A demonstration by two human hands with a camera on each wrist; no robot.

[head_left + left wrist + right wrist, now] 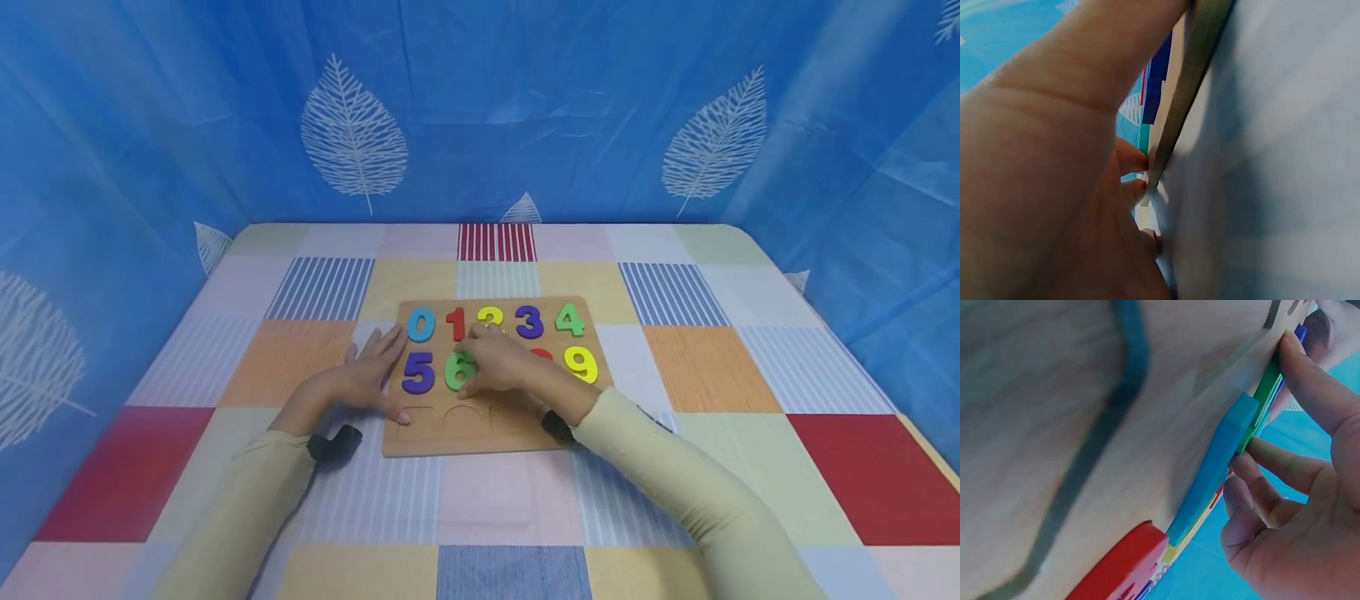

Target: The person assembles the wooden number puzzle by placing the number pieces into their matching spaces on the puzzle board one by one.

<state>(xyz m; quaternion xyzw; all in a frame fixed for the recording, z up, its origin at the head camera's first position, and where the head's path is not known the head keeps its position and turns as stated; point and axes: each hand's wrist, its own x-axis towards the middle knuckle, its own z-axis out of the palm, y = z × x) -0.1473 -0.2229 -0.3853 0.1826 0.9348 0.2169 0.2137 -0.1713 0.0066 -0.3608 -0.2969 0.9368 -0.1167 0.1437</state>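
A wooden number puzzle board (pixel 510 432) lies on the table with coloured number pieces in two rows. My left hand (pixel 363 379) rests along its left edge, fingers spread and the thumb on the lower left corner; in the left wrist view the fingertips (pixel 1132 156) lie against the board's edge. Over the board, my right hand (pixel 498 360) pinches the green 6 (pixel 453 371) between the thumb at its bottom and fingers at its top. In the right wrist view a blue piece (pixel 1213 475) sits beside the green one. The purple 5 (pixel 418 373) is left of the 6.
The top row holds a blue 0 (pixel 421 325), red 1 (pixel 455 323), yellow 2, purple 3 (pixel 529 322) and green 4 (pixel 570 320). A yellow 9 (pixel 581 364) ends the second row. Patchwork cloth (pixel 510 508) covers the table; blue curtains (pixel 525 108) stand around it.
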